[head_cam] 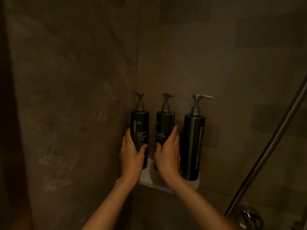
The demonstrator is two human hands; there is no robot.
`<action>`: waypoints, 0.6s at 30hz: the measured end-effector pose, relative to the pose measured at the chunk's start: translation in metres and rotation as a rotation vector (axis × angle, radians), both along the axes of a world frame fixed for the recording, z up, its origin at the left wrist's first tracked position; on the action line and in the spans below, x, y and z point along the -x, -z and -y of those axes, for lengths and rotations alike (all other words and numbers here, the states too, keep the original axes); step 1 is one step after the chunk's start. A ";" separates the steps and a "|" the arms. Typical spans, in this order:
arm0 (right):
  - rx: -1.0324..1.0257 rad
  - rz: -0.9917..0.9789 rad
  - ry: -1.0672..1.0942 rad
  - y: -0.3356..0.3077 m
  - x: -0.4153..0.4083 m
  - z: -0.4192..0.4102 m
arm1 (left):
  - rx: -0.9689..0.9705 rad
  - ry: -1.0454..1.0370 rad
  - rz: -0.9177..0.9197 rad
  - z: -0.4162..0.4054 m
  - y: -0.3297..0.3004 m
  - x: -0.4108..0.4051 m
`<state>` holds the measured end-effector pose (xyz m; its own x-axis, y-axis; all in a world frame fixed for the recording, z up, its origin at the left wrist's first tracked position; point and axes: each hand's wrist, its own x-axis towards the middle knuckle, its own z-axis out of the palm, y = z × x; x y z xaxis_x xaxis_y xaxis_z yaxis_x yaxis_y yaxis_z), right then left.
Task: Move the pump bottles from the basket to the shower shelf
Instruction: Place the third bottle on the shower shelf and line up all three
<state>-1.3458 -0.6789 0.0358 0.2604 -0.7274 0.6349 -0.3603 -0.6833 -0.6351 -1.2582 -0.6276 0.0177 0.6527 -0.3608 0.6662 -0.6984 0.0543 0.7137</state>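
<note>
In the head view, three pump bottles are standing on the white shower shelf (150, 175) in the tiled corner. The risk, as I judge it, is crowding: a nudge while letting go could be tipping the shampoo bottle (164, 128) off the shelf's front edge or into its neighbours. The left hand (132, 156) is wrapping around the body cleanser bottle (140, 130) at the shelf's left end. The right hand (167, 155) is cupping the shampoo bottle at mid-shelf. The third bottle (192, 146) is standing untouched at the right end.
</note>
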 end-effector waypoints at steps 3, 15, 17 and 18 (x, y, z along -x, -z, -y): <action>0.006 0.026 0.003 0.002 -0.005 0.002 | 0.001 0.020 0.022 0.003 0.001 -0.003; 0.001 0.207 0.050 0.009 -0.027 0.002 | -0.009 0.084 0.005 0.013 0.002 -0.019; -0.002 0.211 0.033 0.011 -0.028 0.003 | 0.005 0.084 -0.009 0.015 0.001 -0.020; 0.002 0.211 0.033 0.011 -0.029 0.004 | 0.008 0.086 -0.008 0.016 0.001 -0.021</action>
